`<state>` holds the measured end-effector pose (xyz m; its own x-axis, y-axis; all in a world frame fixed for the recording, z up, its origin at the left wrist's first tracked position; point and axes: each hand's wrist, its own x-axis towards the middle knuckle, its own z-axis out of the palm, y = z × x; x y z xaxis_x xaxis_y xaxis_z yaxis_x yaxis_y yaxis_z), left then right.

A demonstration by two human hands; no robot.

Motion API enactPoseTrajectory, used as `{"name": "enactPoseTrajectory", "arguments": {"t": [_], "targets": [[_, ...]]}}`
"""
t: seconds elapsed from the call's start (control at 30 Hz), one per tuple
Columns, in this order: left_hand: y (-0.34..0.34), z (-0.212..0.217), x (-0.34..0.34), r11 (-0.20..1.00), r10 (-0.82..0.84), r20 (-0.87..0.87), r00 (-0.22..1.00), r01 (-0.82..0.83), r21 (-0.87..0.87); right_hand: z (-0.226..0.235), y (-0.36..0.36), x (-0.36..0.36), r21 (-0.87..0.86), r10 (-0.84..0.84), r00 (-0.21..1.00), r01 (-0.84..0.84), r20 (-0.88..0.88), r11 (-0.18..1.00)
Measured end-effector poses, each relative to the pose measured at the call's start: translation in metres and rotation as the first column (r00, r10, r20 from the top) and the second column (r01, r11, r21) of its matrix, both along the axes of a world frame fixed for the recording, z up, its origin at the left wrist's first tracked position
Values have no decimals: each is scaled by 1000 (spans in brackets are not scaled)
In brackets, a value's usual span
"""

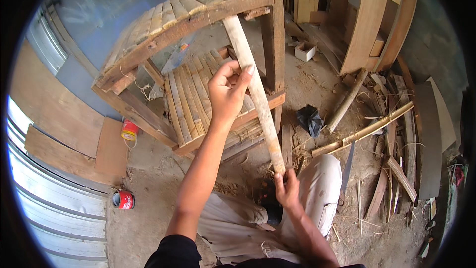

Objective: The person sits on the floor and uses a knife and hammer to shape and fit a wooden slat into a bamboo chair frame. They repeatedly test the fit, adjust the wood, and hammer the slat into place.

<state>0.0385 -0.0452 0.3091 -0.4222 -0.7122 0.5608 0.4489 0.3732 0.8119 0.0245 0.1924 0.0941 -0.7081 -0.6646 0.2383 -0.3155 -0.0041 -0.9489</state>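
Observation:
A long pale strip of wood or split bamboo [258, 94] slants between my two hands, its upper end reaching under the top edge of a wooden slatted stand [213, 12]. My left hand [230, 89] grips the strip around its upper half, thumb along its face. Down by my knee, my right hand [287, 187] pinches the strip's lower end. The stand has a slatted top, brown corner posts and a lower slatted shelf [191, 101] behind my left hand. Whether the strip's upper end touches the stand, I cannot tell.
Scrap wood [391, 164] and a split bamboo pole [367, 129] litter the floor at right, near a saw blade [348, 166] and a black plastic bag [311, 120]. Tall boards [369, 20] lean behind. Two red cans, one upright [124, 200], stand left.

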Motion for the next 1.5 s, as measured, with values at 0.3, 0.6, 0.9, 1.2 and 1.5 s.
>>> {"name": "enactPoseTrajectory", "arguments": {"t": [0.3, 0.6, 0.9, 1.2, 1.5], "targets": [[-85, -123, 16, 788, 573, 415, 707, -337, -515, 20, -34, 1, 188, -30, 993, 51, -111, 981], [-99, -152, 20, 728, 685, 672, 281, -227, -647, 77, -208, -84, 177, -17, 939, 83, -344, 981], [-102, -152, 15, 742, 666, 712, 225, -102, -662, 75, -243, -100, 116, -23, 940, 67, -340, 991], [-103, -150, 13, 756, 652, 738, 173, -76, -650, 79, -253, -125, 322, 174, 929, -63, -328, 945], [-103, -148, 12, 766, 642, 751, 156, -84, -637, 104, -260, -135, 584, 426, 822, -145, -378, 799]]}}
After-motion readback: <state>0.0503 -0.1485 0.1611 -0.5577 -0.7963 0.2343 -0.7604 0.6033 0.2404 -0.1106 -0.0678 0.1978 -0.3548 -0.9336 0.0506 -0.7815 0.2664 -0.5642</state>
